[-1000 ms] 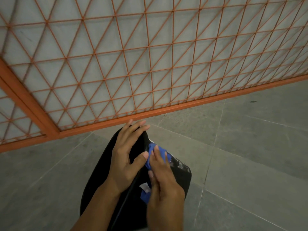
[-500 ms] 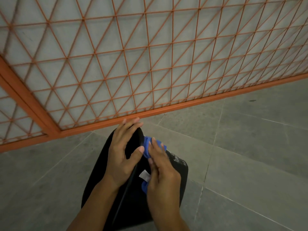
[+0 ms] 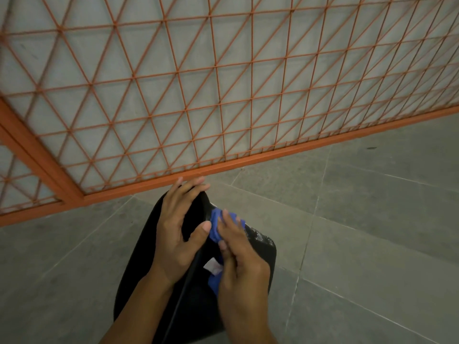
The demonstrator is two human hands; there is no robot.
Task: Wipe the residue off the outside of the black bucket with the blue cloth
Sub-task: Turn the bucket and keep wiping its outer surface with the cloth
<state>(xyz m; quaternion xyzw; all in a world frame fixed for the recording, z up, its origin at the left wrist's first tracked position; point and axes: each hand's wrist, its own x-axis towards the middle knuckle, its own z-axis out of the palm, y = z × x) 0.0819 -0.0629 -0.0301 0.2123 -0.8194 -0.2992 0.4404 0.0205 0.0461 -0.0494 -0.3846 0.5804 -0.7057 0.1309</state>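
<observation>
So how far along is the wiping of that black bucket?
Under way, not finished. The right hand presses the blue cloth against the black bucket while the left hand lies flat on it, steadying. Whitish residue still shows on the side just right of the cloth. How much is already clean cannot be judged.

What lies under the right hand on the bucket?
The blue cloth shows past the right hand, pressed on the black bucket; a white tag peeks out. The rest is covered.

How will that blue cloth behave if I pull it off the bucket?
Probably floppy: the blue cloth is bunched under the right hand, drooping over the black bucket. Likely light; a white tag hangs loose.
</observation>
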